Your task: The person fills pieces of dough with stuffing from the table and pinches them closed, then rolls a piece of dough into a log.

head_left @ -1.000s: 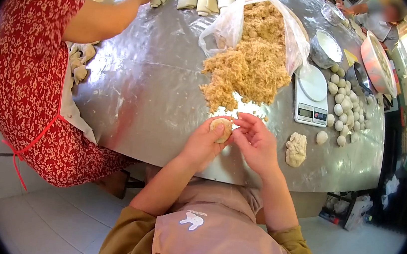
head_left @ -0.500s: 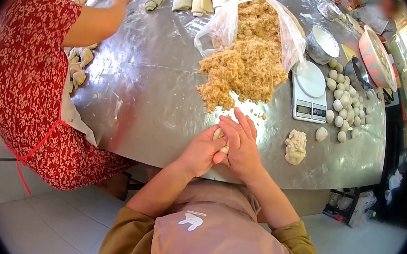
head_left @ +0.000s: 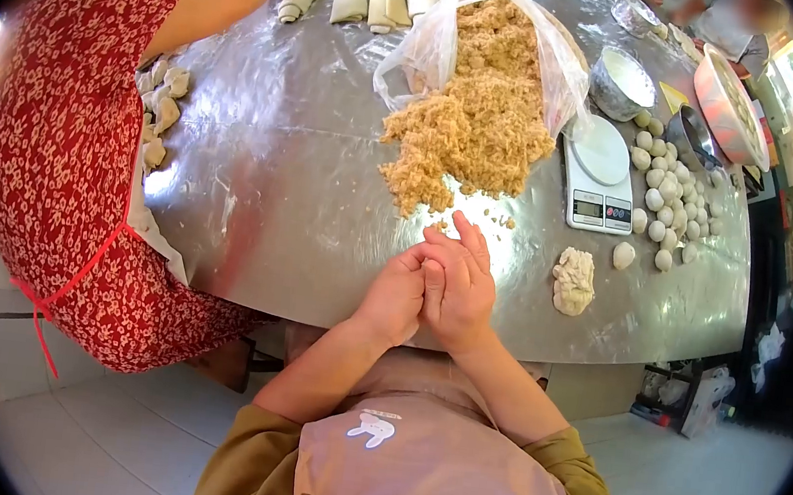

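Head view: left hand (head_left: pixel 393 296) and right hand (head_left: pixel 462 294) pressed together, left fingers curled, right ones straighter; whether palms held anything, could not tell. Mix (head_left: pixel 474 124) lay just beyond fingertips, long axis running away, right hand nearer; dough (head_left: pixel 573 282) lay off right.

Left hand (head_left: pixel 395 294) and right hand (head_left: pixel 463 296) pressed together, palms hidden — right fingers (head_left: pixel 476 245) pointing far. Left forearm (head_left: pixel 319 373) and right forearm (head_left: pixel 512 395) bare, slanting inward from near side.

A pink basin (head_left: pixel 716 108) stands beside a metal bowl (head_left: pixel 686 136).
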Demonstrator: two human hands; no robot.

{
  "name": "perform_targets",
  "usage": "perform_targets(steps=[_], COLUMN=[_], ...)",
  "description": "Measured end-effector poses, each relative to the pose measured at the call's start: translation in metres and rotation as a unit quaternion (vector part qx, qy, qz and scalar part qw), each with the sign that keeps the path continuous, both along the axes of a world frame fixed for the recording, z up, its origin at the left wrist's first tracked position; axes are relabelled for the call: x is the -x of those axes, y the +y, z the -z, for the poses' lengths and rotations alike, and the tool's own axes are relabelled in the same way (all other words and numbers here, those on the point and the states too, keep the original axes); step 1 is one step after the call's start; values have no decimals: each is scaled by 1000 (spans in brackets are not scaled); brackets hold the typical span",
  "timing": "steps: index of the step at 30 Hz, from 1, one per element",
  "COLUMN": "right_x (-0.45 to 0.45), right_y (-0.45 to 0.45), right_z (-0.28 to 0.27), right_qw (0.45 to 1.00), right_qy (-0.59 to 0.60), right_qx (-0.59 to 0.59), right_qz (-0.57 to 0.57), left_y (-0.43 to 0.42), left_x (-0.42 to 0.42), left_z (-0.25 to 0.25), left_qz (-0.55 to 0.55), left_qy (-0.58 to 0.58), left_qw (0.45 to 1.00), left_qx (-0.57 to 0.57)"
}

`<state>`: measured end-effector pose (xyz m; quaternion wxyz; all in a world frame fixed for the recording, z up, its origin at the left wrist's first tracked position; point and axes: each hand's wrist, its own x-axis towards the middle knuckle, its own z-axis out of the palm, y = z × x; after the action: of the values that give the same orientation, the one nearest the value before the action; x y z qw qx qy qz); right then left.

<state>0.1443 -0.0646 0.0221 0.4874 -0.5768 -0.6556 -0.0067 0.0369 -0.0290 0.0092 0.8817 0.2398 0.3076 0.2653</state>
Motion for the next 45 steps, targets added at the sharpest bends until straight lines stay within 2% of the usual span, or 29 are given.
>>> perform_targets(steps=[2,3,5,6,7,10,11,15,17,19,22,25,27,29,30,31,32,34,35,36,37,38,40,42,45], right_x=[0,-1,0,-2,-7,3,-4,14,3,2,3,-6,-10,-5,-5,-8,-10,-15,-19,-20,-20,-20,-27,-39,-27], right_y=[3,4,9,10,9,3,-1,-4,-3,-4,1,3,2,-4,-5,-5,-4,-2,-1,0,1,2,8,24,17], right_z=[7,9,-6,-11,-2,-15,-11,-6,-5,0,-13,-27,-25,-25,-26,-29,-27,-13,-7,-5,-4,-2,0,-4,12], right_qw=[996,992,929,875,876,771,822,823,792,794,776,836,885,922,938,941,959,981,972,967,960,951,947,925,945], right_qy=[86,128,364,474,469,623,533,530,539,529,544,461,378,297,255,234,172,46,117,102,87,73,58,58,95], right_qx=[3,3,67,97,110,81,150,170,234,266,309,295,272,248,234,231,218,187,196,231,266,300,315,375,309], right_qz=[-5,-6,4,7,-40,-106,-134,-109,-166,-140,-76,-30,-10,-11,-11,-82,-63,-22,-49,-41,-32,-23,-28,-8,-46], left_y=[-2,-5,-13,-17,-20,-21,-19,-3,4,11,14,12,12,12,10,9,9,9,6,7,4,3,-4,-12,-8], left_x=[-3,-5,-8,-12,-15,-11,-8,-3,-8,-11,-1,0,-2,0,1,1,1,7,10,10,2,1,2,2,0], left_z=[-18,-28,-43,-41,-37,-16,-8,-5,-10,-4,-3,-4,-12,5,1,-7,-11,-3,-1,-2,-27,-29,-32,-36,-29], left_qz=[-21,-48,-95,-101,-108,-113,-110,-136,-146,-151,-62,-43,-26,-6,6,17,27,71,96,122,105,123,151,128,125], left_qy=[33,-15,-111,-85,-60,41,79,193,220,186,206,181,79,-17,-26,-35,-43,-23,-3,18,-28,38,169,184,148], left_qw=[999,999,989,990,985,940,914,804,762,768,775,780,871,934,941,948,954,955,953,950,952,914,799,800,824], left_qx=[18,17,17,-53,-124,-321,-381,-546,-591,-594,-594,-598,-485,-358,-336,-315,-295,-287,-287,-287,-285,-385,-557,-557,-532])
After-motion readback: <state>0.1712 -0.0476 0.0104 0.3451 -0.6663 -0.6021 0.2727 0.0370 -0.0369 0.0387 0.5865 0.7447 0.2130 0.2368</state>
